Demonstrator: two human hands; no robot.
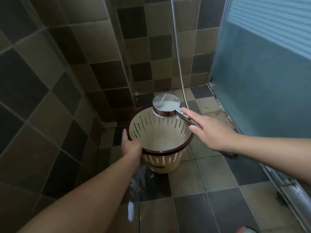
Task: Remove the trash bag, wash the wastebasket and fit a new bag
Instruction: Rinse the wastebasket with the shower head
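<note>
A tiled shower corner fills the view, brown and dark squares running down the walls to a wet tiled floor (pixel 210 174), with a frosted glass shower door (pixel 262 81) closing off the right side. The wastebasket (pixel 159 148), cream plastic with slotted walls and a dark red rim, stands upright near the corner with no bag in it, so the washing step appears to be in hand; something pale shows at its bottom, and I cannot tell whether it is water or the bare base. The left hand (pixel 130 145) grips the near-left rim, its fingers hooked over the edge, steadying the basket. The right hand (pixel 207 130) reaches in from the right with fingers stretched out almost straight along the chrome handle of the shower head (pixel 165 105); they lie against the handle rather than curl round it, and the thumb is hidden, so how firmly the handle is held cannot be told. The round head sits over the far rim of the basket, its face turned down toward the opening, its handle running back and to the right toward the right hand, with the metal hose (pixel 178 56) rising up the wall behind. No spray is visible. The right hand is the one to aim with, and the basket mouth lies directly below and to the left of the head.
</note>
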